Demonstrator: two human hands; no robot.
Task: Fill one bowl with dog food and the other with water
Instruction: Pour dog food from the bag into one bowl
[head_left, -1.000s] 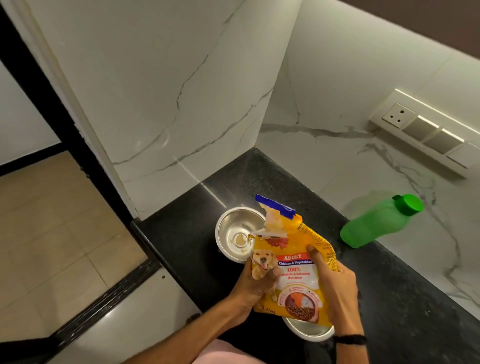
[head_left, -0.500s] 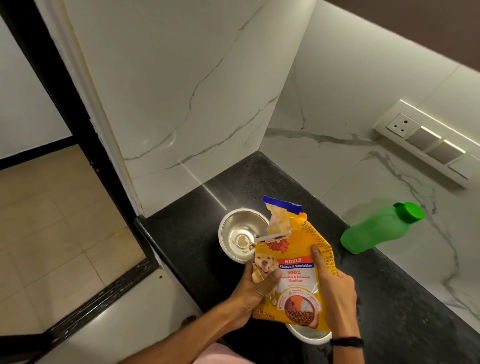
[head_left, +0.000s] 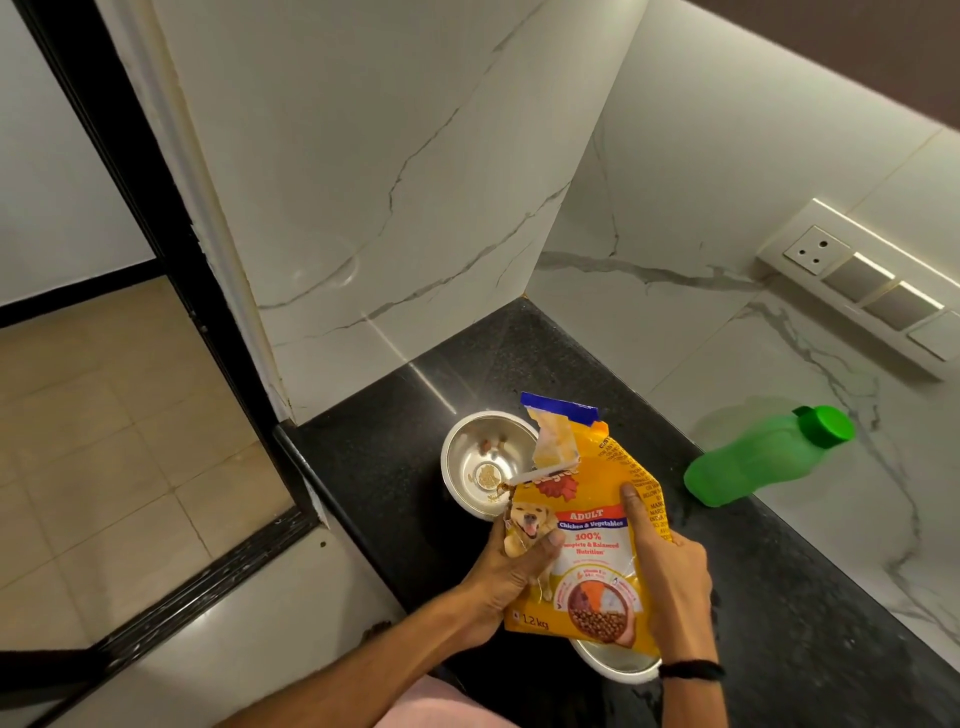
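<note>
We work over the black surface (head_left: 810, 613). Both hands grasp the yellow dog food bag (head_left: 587, 540): the left hand (head_left: 511, 582) clenches its lower left edge, the right hand (head_left: 670, 577) its right side. Beyond the grip, the far bowl (head_left: 470, 457) holds a few kibbles (head_left: 493, 443). Under the grip sits the near bowl (head_left: 613, 662). Right of the grip stands a green bottle (head_left: 758, 460), capped.

Both forearms come in from the bottom edge, bare. The left hand (head_left: 511, 569) is cupped around with its thumb pressed flat across the front; the right hand (head_left: 670, 577) grips from the side, index finger stretched up, black band on that wrist.
</note>
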